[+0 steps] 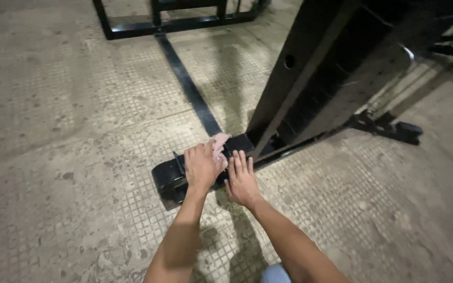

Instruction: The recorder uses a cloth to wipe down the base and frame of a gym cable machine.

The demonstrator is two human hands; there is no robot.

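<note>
the pink cloth (219, 143) lies on the black metal foot (171, 177) of the frame (310, 78), at 12 o'clock from the person. the left hand (202, 166) presses flat on it; the right hand (242, 179) rests open just beside. the cloth looks soft, light, easily bunched; the foot looks heavy, rigid.

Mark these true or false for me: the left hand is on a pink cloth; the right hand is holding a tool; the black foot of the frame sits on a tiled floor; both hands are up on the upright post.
1. The left hand presses a pink cloth: true.
2. The right hand holds a tool: false; it lies flat and empty against the black base foot.
3. The foot rests on a tiled floor: true.
4. Both hands are on the upright post: false; both are low at the foot.
</note>
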